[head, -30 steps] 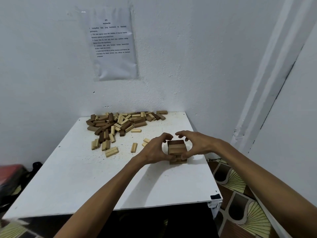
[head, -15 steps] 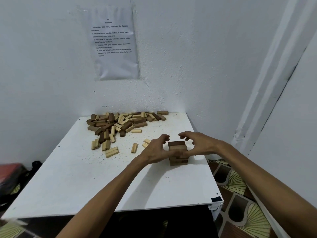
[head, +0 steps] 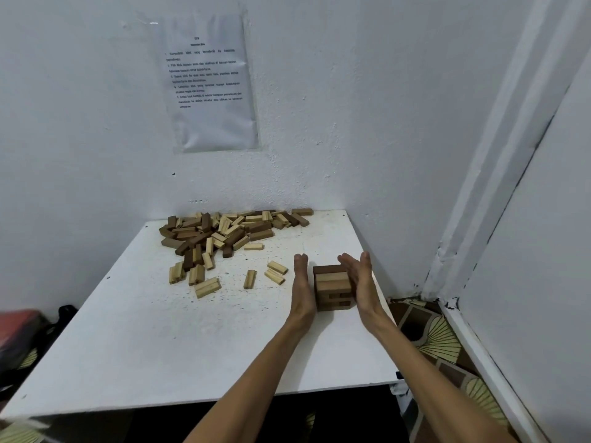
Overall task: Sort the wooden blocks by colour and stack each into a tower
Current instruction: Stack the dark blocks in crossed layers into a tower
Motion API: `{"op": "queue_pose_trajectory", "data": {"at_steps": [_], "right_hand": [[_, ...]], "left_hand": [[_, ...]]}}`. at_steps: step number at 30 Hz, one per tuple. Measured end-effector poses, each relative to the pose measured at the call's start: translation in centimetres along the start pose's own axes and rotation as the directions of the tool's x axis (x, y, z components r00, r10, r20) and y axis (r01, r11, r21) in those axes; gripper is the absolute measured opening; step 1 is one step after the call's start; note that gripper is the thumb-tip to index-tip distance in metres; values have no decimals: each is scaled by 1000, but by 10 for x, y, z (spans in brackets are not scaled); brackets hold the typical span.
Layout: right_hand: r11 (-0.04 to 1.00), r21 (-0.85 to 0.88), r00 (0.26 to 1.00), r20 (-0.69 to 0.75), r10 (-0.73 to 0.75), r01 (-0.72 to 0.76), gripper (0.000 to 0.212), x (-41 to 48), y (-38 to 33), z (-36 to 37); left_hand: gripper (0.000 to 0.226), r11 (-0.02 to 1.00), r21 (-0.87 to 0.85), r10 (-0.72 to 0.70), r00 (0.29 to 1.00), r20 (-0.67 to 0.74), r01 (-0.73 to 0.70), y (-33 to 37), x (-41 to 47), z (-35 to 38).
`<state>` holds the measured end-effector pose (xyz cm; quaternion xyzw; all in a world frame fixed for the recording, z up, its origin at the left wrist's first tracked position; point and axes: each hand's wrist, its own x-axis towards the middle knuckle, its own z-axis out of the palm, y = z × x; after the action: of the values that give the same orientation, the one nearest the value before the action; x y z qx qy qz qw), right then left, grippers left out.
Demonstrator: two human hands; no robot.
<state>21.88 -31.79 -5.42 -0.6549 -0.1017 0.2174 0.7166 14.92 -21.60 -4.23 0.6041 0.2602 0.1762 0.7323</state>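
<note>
A heap of dark and pale wooden blocks (head: 224, 231) lies along the far edge of the white table (head: 160, 346). Near the right edge, the left hand (head: 302, 286) and right hand (head: 359, 279), fingers straight and gripping nothing, flank a short tower of brown wooden blocks (head: 332, 287), palms flat at its sides. The heap lies far-left of the tower, so the left hand is likely to fetch the next block.

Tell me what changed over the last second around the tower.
Both hands uncurled: the left hand and right hand, earlier arched over the tower with bent fingers, now stand flat with straight fingers along its sides. The tower, the loose block pile and the table stayed put.
</note>
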Motion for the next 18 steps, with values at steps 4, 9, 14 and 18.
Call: {"op": "queue_pose_trajectory", "data": {"at_steps": [4,9,14,18], "right_hand": [[999,39,1000,-8,-9,9,90,1,3,7],[999,11,999,-3,-40,40,87,1,6,8],[999,21,999,-9,-49,49,78,3,11,11],[998,24,998,-24,-55,56,77,3,12,13]], "left_hand": [[66,996,-91,-6,1000,10,7,-7,4,10],[55,992,-129,-13,1000,17,15,-13,5,15],[45,986,-167,-3,999,36,9,-12,3,21],[50,985,-173,4,999,42,3,-15,5,20]]}}
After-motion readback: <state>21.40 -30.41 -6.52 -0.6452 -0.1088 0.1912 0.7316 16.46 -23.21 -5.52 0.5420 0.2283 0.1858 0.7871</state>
